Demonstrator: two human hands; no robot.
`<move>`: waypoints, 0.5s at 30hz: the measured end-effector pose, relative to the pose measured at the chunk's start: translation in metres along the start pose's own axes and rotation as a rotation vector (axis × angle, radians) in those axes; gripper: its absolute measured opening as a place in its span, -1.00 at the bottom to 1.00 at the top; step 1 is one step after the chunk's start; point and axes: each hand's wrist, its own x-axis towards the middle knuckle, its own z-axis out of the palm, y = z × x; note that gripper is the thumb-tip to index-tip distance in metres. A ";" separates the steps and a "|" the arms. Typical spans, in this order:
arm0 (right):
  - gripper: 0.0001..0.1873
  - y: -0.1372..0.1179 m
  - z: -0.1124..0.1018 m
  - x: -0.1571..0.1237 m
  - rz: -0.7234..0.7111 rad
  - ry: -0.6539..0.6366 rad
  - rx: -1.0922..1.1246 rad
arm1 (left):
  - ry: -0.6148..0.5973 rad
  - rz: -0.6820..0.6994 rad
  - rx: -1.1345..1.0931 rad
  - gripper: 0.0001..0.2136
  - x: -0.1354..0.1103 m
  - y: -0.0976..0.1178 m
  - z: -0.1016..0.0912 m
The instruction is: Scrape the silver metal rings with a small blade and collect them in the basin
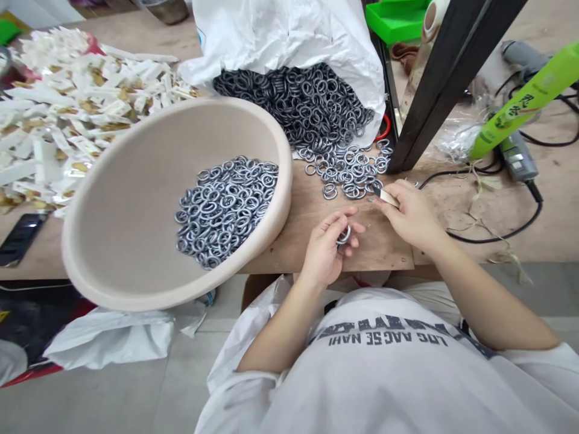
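Note:
My left hand (326, 246) pinches a grey metal ring (344, 235) between thumb and fingers, above the front of the table. To its right, my right hand (412, 216) is closed around a small tool with a pale handle and a dark tip (388, 198); its exact kind cannot be made out. The tip reaches the edge of a loose pile of metal rings (350, 172) on the wood. Left of my hands, a large beige basin (122, 199) stands tilted, with many similar rings (226, 208) gathered at its right side.
Behind the pile, a white sack (289, 36) lies with its mouth open, full of darker rings (307, 99). A black metal post (436, 90) rises at right. Beyond it are a green tube-shaped package (525, 99) and a corded grey tool (519, 158). White pieces (58, 114) heap up far left, near a phone (22, 238).

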 end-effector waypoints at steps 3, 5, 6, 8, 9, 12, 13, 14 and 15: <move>-0.76 -0.017 0.010 -0.018 0.025 -0.032 0.597 | 0.009 0.047 -0.019 -0.61 0.000 -0.008 0.008; -0.75 -0.028 0.022 -0.031 0.106 0.003 0.812 | 0.027 0.068 -0.031 -0.58 -0.001 -0.015 0.016; -0.76 -0.031 0.028 -0.037 0.120 0.046 0.834 | 0.046 0.076 -0.040 -0.57 -0.002 -0.019 0.019; -0.78 -0.035 0.039 -0.046 0.095 0.122 0.784 | 0.090 0.097 -0.067 -0.58 -0.003 -0.023 0.024; -0.79 -0.036 0.042 -0.049 0.075 0.146 0.748 | 0.104 0.106 -0.082 -0.58 -0.004 -0.024 0.026; -0.79 -0.032 0.045 -0.050 0.059 0.118 0.741 | 0.092 0.104 -0.093 -0.56 -0.006 -0.023 0.026; -0.75 -0.030 0.043 -0.048 0.068 0.093 0.755 | 0.077 0.102 -0.087 -0.57 -0.006 -0.023 0.026; -0.73 -0.029 0.039 -0.046 0.076 0.065 0.763 | 0.062 0.106 -0.078 -0.58 -0.007 -0.022 0.026; -0.72 -0.027 0.035 -0.044 0.078 0.031 0.762 | 0.048 0.115 -0.070 -0.59 -0.007 -0.021 0.026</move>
